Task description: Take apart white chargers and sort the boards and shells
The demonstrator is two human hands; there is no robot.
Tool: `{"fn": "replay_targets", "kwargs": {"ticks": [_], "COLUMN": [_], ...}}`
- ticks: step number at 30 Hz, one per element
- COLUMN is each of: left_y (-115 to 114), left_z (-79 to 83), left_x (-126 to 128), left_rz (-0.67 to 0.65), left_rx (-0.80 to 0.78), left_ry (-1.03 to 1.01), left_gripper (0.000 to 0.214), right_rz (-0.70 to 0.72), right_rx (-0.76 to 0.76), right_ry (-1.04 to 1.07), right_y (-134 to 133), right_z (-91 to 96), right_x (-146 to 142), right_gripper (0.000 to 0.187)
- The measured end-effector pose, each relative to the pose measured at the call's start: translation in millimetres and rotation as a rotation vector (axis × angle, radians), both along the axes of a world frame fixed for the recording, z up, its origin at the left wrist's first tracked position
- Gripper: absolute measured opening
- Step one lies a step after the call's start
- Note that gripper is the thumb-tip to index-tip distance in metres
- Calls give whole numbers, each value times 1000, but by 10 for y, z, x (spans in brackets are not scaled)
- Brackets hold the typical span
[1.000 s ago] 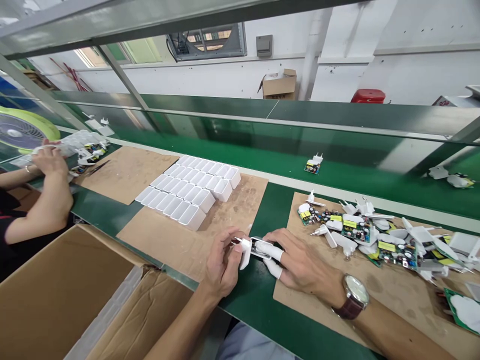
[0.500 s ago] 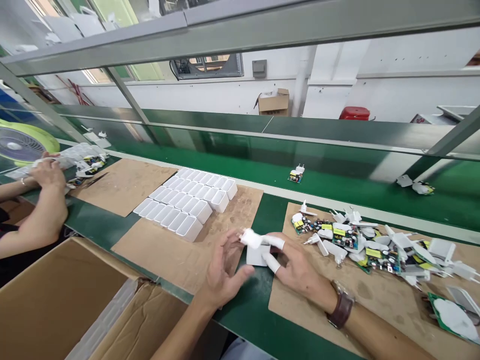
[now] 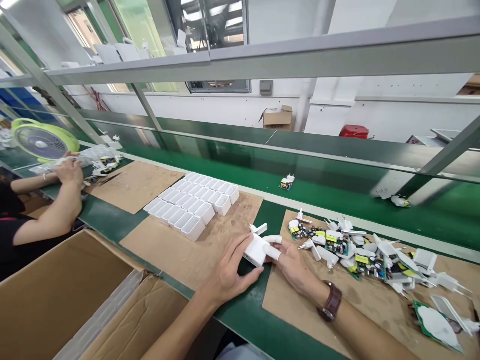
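Both my hands hold one white charger housing [image 3: 255,250] with plug pins sticking up at its far end, just above the green bench between two cardboard sheets. My left hand [image 3: 231,269] wraps its near side with thumb and fingers. My right hand [image 3: 290,259], with white finger cots and a brown-strapped watch on the wrist, grips its right side. Rows of empty white housings [image 3: 195,202] stand on the cardboard to the left. A pile of circuit boards and plug parts [image 3: 360,247] lies on the cardboard to the right.
A green conveyor belt [image 3: 337,185] runs behind, carrying one board with a plug [image 3: 287,183] and another [image 3: 399,201]. An open cardboard box [image 3: 67,300] sits at lower left. A co-worker's hands [image 3: 69,172] work at far left beside a green fan [image 3: 43,140].
The housing now sits over the plug part, held lower and pressed between both hands; earlier my hands held the plug piece apart from it. The view has tilted upward.
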State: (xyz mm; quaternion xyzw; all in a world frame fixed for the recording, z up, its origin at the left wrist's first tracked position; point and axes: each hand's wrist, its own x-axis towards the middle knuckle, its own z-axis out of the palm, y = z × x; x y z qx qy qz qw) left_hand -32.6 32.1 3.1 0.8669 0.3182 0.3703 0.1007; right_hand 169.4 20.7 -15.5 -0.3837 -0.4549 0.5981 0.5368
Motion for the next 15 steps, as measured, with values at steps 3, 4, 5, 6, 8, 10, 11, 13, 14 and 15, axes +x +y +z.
{"fn": "replay_targets", "kwargs": {"ticks": [3, 4, 5, 6, 8, 10, 11, 13, 14, 15], "left_y": [10, 22, 34, 45, 60, 77, 95, 174, 243, 334], "left_z": [-42, -56, -66, -71, -64, -39, -20, 35, 75, 123], "left_x": [-8, -11, -12, -12, -7, 2, 7, 28, 47, 76], "left_rz": [52, 63, 72, 83, 119, 162, 185, 229, 255, 282], "left_rx": [-32, -41, -57, -85, -164, -245, -274, -301, -308, -314], "left_ry": [37, 43, 45, 44, 35, 26, 22, 9, 8, 7], "left_gripper": [70, 70, 69, 68, 61, 55, 53, 48, 47, 45], "right_rz": [-123, -147, -159, -158, -139, -139, -156, -195, -213, -226], "right_rx": [114, 156, 200, 241, 306, 345, 354, 365, 365, 363], "right_ry": [-84, -121, -171, -233, -379, -524, -572, -635, -649, -656], "right_y": [-30, -44, -58, -70, -85, -81, -71, -42, -25, -9], "right_z": [12, 30, 54, 83, 143, 184, 192, 177, 159, 135], "right_x": [-62, -75, -80, -75, -37, 27, 58, 105, 115, 116], "right_gripper": [37, 34, 30, 25, 14, 14, 17, 20, 20, 20]}}
